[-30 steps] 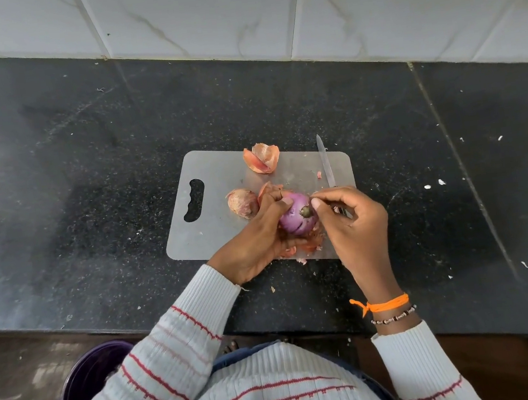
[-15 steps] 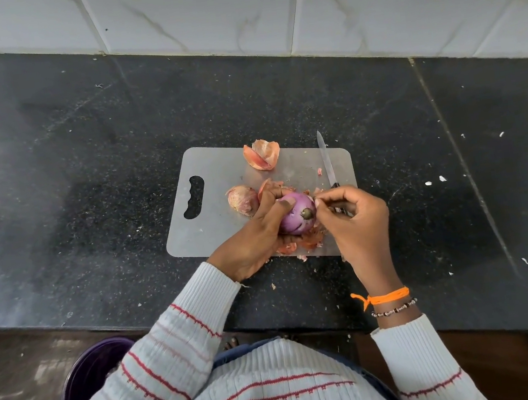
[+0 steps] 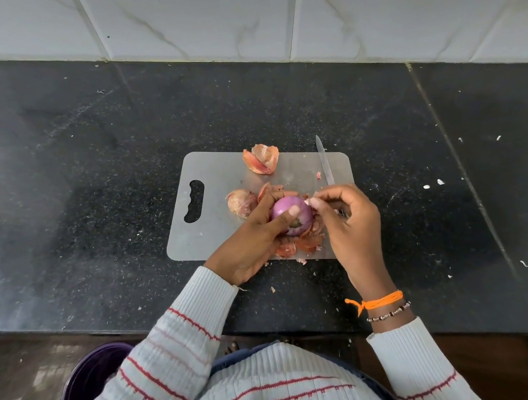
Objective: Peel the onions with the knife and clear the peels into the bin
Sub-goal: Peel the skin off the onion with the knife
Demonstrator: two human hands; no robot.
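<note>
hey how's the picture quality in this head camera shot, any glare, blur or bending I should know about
Head view: soft daylight sheen washes out the left of the black counter; the wide lens bends the tiled wall and counter edges; centre is sharp, with the purple onion, the left hand and the right hand crisp; the knife blade shines pale; the purple bin sits dim at the lower edge.

We wear a white ribbed sweater (image 3: pixel 273 394) with thin red stripes across chest and sleeves. On our right wrist sit an orange thread band (image 3: pixel 380 301) and a beaded bracelet (image 3: pixel 390 312). Below the hem shows something blue, perhaps jeans (image 3: pixel 238 355).
</note>
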